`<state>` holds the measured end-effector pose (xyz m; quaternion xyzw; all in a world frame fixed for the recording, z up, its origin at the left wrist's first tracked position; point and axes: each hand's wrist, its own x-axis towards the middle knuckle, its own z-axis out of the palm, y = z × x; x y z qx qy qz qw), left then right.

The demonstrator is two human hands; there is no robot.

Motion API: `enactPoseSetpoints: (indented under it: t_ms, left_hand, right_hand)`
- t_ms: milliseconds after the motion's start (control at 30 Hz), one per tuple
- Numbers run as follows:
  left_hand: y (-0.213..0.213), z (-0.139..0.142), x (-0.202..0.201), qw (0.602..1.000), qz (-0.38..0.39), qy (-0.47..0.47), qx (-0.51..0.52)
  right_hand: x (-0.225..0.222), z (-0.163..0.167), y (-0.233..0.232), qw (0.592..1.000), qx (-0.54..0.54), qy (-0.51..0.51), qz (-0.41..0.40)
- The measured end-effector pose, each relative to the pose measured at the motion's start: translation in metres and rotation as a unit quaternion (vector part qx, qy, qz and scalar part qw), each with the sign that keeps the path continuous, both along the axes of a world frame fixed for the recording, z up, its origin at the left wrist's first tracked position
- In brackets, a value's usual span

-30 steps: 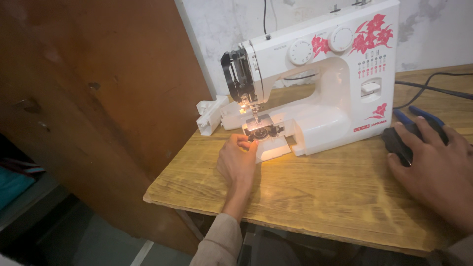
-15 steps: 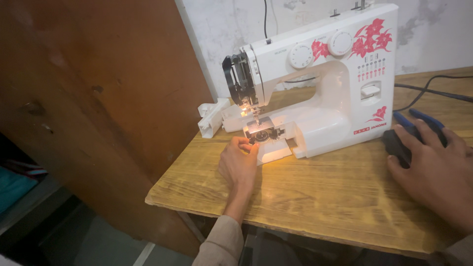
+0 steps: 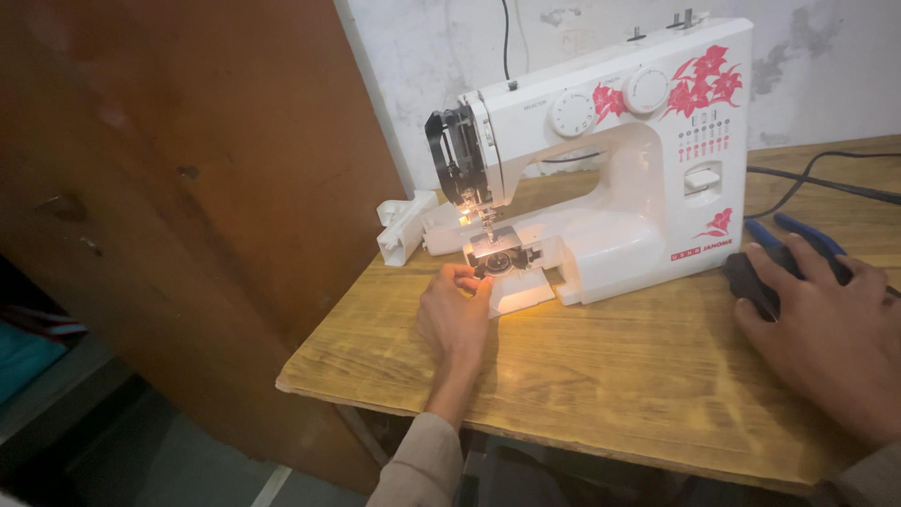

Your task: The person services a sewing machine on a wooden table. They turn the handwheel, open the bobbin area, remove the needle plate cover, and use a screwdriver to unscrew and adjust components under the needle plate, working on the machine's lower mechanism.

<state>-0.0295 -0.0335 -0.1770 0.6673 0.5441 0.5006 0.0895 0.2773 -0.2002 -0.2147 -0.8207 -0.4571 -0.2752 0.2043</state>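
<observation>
Head view shows my left hand (image 3: 457,314) barely moved, fingertips (image 3: 472,280) still pinched together at the open bobbin case (image 3: 497,260) near the tabletop's (image 3: 610,376) left edge, right hand (image 3: 826,329) spread over the black foot pedal (image 3: 751,282).

white sewing machine (image 3: 619,178) with red flowers

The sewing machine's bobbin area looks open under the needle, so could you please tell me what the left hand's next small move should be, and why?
Probably ease the left hand fingertips a touch further into the open bobbin housing. They already sit at its front edge, the machine's lamp lights the spot, and the cover piece lies off to the side. The right hand rests on a dark object, steady.
</observation>
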Motion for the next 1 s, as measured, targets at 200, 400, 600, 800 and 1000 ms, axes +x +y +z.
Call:
enactPoseSetpoints:
  t_ms: [200,400,600,800,1000]
  left_hand:
    - [0.007,-0.004,0.001,1.000,-0.001,0.001,0.004]
    - [0.007,-0.007,0.002,1.000,-0.006,0.000,0.014]
    - [0.006,-0.006,0.002,1.000,-0.011,-0.014,0.013]
    - [0.007,-0.006,0.004,0.999,-0.010,-0.033,0.003]
    - [0.006,-0.005,0.003,1.000,-0.007,-0.026,0.004]
  right_hand:
    - [-0.006,-0.003,-0.005,0.999,0.032,-0.035,-0.012]
    - [-0.001,0.002,-0.003,1.000,-0.009,0.006,-0.014]
    - [0.000,-0.001,-0.001,1.000,-0.001,-0.004,-0.020]
    - [0.004,-0.008,-0.003,0.998,0.053,-0.032,0.004]
    - [0.006,-0.011,-0.002,0.997,0.067,-0.041,0.009]
